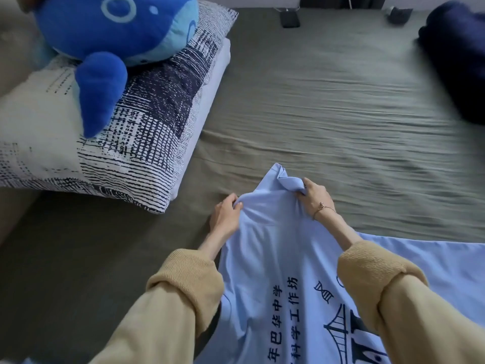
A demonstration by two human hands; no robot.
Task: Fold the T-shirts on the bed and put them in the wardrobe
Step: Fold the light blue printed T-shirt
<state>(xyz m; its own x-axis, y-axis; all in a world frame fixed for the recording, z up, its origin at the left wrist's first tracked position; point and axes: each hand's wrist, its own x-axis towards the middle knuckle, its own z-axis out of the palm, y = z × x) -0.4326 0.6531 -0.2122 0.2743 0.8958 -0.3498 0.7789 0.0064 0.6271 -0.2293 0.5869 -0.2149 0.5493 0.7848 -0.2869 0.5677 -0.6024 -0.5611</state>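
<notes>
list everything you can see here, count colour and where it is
T-shirt: one, light blue with dark blue print, lower centre on the bed, gripped by both hands
bed sheet: one, olive grey, wrinkled, covers the bed
pillow: one, white with dark blue print, left on the bed
plush toy: one, blue, lying on the pillow, upper left
dark fabric: one bundle, navy, far right edge of the bed
small black object: one, at the far edge of the bed, too small to identify
bracelet: one, gold-toned, on the right wrist
sleeves: two, tan, on both forearms
left hand: one, fingers pinching the shirt
right hand: one, fingers gripping bunched shirt fabric
</notes>
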